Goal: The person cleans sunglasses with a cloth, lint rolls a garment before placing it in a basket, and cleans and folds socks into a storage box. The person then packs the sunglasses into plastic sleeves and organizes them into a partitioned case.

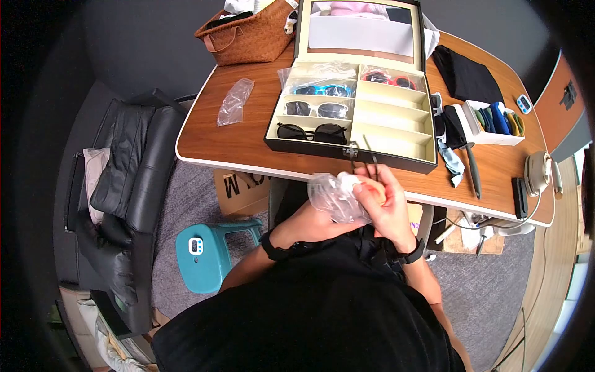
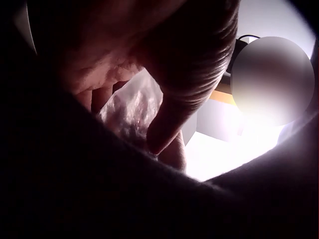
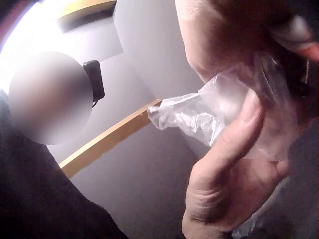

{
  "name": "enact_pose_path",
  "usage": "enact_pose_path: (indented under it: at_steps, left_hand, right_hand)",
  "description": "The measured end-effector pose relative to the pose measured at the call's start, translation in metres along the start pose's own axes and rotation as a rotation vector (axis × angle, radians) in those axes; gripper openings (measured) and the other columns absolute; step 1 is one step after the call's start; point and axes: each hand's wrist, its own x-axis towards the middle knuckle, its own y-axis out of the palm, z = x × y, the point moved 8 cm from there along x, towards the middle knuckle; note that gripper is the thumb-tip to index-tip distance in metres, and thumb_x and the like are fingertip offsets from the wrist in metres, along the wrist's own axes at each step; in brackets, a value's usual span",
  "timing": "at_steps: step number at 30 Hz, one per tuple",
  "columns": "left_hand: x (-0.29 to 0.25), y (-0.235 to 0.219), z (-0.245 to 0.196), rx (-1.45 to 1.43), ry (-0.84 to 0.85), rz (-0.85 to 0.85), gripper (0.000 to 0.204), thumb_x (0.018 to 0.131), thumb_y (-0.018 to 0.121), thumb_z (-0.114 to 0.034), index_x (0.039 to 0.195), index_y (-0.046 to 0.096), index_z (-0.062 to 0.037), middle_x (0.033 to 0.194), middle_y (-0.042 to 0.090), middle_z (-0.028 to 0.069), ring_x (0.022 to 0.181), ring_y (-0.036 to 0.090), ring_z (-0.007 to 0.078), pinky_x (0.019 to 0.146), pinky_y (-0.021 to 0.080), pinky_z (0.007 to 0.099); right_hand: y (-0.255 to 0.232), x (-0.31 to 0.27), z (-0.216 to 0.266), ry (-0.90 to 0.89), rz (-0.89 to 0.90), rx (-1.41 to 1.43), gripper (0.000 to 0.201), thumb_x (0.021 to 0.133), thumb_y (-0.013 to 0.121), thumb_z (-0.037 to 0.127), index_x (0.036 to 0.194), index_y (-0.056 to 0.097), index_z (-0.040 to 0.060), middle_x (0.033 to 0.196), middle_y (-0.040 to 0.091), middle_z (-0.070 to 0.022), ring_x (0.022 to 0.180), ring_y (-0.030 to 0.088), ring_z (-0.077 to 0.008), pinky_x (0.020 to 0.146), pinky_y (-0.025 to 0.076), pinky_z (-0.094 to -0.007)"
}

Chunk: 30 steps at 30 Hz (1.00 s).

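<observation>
In the head view, my left hand grips a crumpled clear plastic bag in front of my body. My right hand is close against it, fingers curled round a small item with thin dark arms pointing up toward the case; its body is mostly hidden. Something white shows between the hands. The left wrist view shows the bag between the fingers and thumb of my left hand. In the right wrist view, a thumb presses the bag.
An open display case holds several sunglasses in compartments. Also on the table are a loose clear bag, woven basket, black cloth, white box of folded cloths and dark-handled tool. A teal stool stands left.
</observation>
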Motion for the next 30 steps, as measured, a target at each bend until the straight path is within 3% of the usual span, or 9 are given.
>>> enact_pose_path:
  at_steps: [1,3,6,8,10,13,17,19,30]
  left_hand:
    - [0.001,0.001,0.003,-0.108,-0.035,0.002,0.046,0.083,0.077,-0.012,0.123,0.058,-0.0025,0.118,0.062,0.0103,0.108,0.059,0.0204,0.093,0.047,0.0357]
    - [0.004,-0.001,-0.001,-0.217,-0.071,0.003,0.047,0.083,0.077,-0.013,0.124,0.057,-0.0026,0.121,0.060,0.0110,0.110,0.058,0.0210,0.094,0.047,0.0359]
    - [0.004,-0.012,-0.011,-0.302,0.005,-0.041,0.044,0.080,0.079,-0.008,0.117,0.057,-0.0029,0.109,0.064,0.0044,0.104,0.059,0.0133,0.090,0.048,0.0317]
    - [0.002,-0.020,0.005,-0.289,-0.018,-0.108,0.033,0.082,0.077,-0.005,0.110,0.059,-0.0034,0.107,0.063,0.0022,0.100,0.059,0.0099,0.088,0.048,0.0295]
    - [0.000,-0.028,0.017,-0.576,-0.183,-0.234,0.015,0.087,0.071,-0.005,0.096,0.059,-0.0039,0.101,0.063,0.0053,0.091,0.063,0.0111,0.081,0.051,0.0260]
    - [0.005,-0.034,0.020,-0.640,-0.076,-0.275,0.014,0.091,0.067,-0.006,0.101,0.058,-0.0028,0.100,0.063,0.0062,0.088,0.064,0.0123,0.079,0.052,0.0259]
    - [-0.001,-0.049,0.027,-0.710,-0.100,-0.522,0.018,0.095,0.061,-0.009,0.110,0.054,-0.0034,0.098,0.062,0.0047,0.087,0.062,0.0111,0.076,0.052,0.0265]
    - [-0.003,-0.056,0.030,-0.711,-0.101,-0.628,0.017,0.097,0.059,-0.009,0.112,0.053,-0.0042,0.097,0.062,0.0036,0.087,0.061,0.0104,0.073,0.050,0.0263]
    - [-0.003,-0.055,0.034,-0.782,-0.104,-0.614,0.019,0.098,0.057,-0.010,0.115,0.053,-0.0051,0.101,0.062,0.0032,0.089,0.061,0.0107,0.074,0.050,0.0265]
  right_hand:
    - [0.001,-0.001,-0.003,0.083,0.056,-0.049,0.034,0.091,0.066,0.010,0.119,0.053,-0.0037,0.111,0.065,-0.0097,0.101,0.061,-0.0114,0.087,0.050,-0.0267]
    - [0.001,-0.001,-0.001,0.055,0.023,-0.016,0.033,0.091,0.067,0.010,0.118,0.054,-0.0032,0.108,0.066,-0.0093,0.099,0.062,-0.0105,0.085,0.050,-0.0266]
    - [-0.002,0.001,0.004,-0.007,-0.006,-0.065,0.031,0.091,0.067,0.011,0.116,0.056,-0.0021,0.102,0.069,-0.0087,0.095,0.062,-0.0091,0.081,0.051,-0.0265]
    - [-0.005,0.001,0.007,-0.037,-0.003,-0.152,0.030,0.090,0.068,0.012,0.115,0.057,-0.0015,0.098,0.070,-0.0086,0.093,0.063,-0.0086,0.079,0.051,-0.0265]
    - [-0.005,0.000,0.005,-0.003,0.009,-0.228,0.030,0.090,0.069,0.015,0.114,0.058,-0.0005,0.093,0.071,-0.0088,0.087,0.064,-0.0086,0.076,0.052,-0.0267]
    - [-0.001,0.000,0.012,0.012,0.048,-0.297,0.033,0.089,0.071,0.017,0.113,0.058,-0.0006,0.088,0.071,-0.0101,0.084,0.065,-0.0102,0.073,0.052,-0.0275]
    - [0.001,-0.002,0.002,0.013,0.067,-0.355,0.034,0.088,0.072,0.020,0.113,0.058,0.0003,0.086,0.071,-0.0129,0.083,0.068,-0.0144,0.073,0.053,-0.0294]
    - [0.005,-0.003,0.000,0.036,0.103,-0.355,0.034,0.088,0.072,0.021,0.112,0.059,0.0015,0.087,0.071,-0.0163,0.083,0.071,-0.0210,0.072,0.053,-0.0319]
    - [0.006,-0.002,0.007,0.001,0.117,-0.397,0.033,0.087,0.072,0.022,0.110,0.059,0.0025,0.085,0.070,-0.0175,0.082,0.072,-0.0273,0.070,0.053,-0.0344]
